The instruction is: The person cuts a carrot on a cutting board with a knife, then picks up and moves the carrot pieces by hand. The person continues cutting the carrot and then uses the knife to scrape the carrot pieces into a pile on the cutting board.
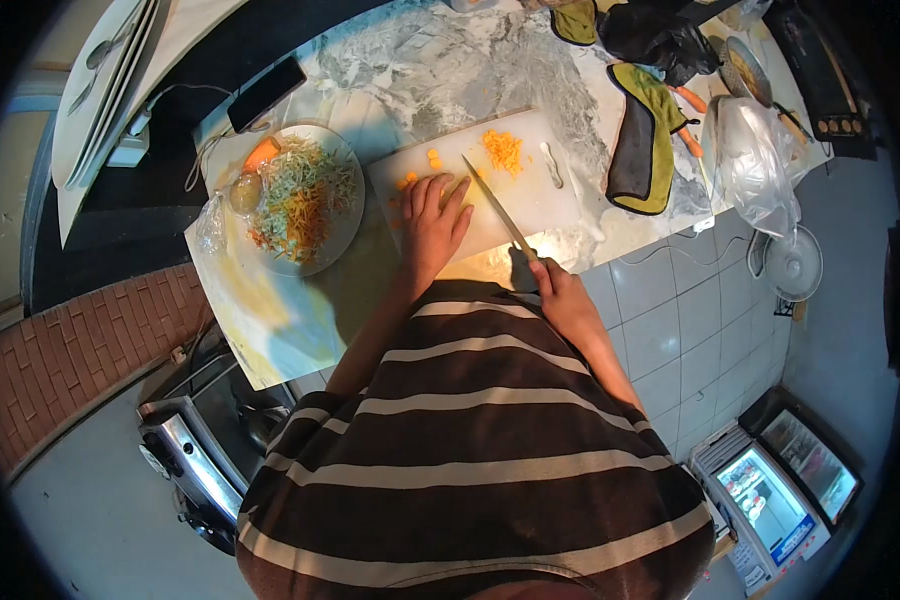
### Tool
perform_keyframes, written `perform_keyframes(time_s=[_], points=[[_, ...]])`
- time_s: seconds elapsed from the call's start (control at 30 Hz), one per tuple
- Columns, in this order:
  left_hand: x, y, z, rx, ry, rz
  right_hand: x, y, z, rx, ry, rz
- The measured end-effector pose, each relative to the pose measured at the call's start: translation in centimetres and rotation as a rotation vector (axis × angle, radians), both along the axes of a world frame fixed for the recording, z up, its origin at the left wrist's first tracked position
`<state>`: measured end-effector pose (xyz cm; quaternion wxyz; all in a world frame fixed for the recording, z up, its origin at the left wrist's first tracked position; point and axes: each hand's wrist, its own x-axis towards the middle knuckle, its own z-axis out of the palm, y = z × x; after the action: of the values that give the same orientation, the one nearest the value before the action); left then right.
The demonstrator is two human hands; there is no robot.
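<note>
My right hand (564, 302) is wrapped round the handle of a long knife (502, 210), whose blade slants over the white cutting board (490, 222) with its tip pointing away from me. On the left part of the board lies my left hand (432, 222), palm down with fingers stretched out. Small orange carrot pieces (434, 160) show beyond its fingertips; anything beneath the fingers is hidden. Right of the knife tip sits a heap of diced carrot (503, 151). A small white-handled tool, perhaps a peeler (552, 166), rests at the board's right side.
Left of the board stands a plate (342, 172) with shredded vegetables (305, 190), a carrot chunk (262, 154) and a round brownish item (245, 193). A phone (267, 94) lies behind it. A green-edged dark cloth (642, 140) and a plastic bag (757, 160) are at right.
</note>
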<state>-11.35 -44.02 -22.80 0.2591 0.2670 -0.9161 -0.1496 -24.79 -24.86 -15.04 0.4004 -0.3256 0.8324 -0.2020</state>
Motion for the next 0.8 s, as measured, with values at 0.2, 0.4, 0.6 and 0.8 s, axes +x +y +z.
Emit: perform_keyframes(time_s=[0.2, 0.4, 0.6, 0.8], points=[[0.2, -0.2, -0.3, -0.024, 0.004, -0.003, 0.1, 0.2, -1.3, -0.049, -0.06, 0.023], [0.3, -0.3, -0.6, -0.002, 0.029, 0.014, -0.1, -0.1, -0.9, -0.166, -0.081, -0.01], [0.4, -0.1, -0.3, 0.009, 0.024, 0.033, -0.1, -0.2, -1.1, -0.061, -0.043, 0.027], [0.5, 0.0, -0.1, 0.003, 0.02, 0.022, 0.2, -0.5, -0.5, -0.063, 0.009, 0.037]])
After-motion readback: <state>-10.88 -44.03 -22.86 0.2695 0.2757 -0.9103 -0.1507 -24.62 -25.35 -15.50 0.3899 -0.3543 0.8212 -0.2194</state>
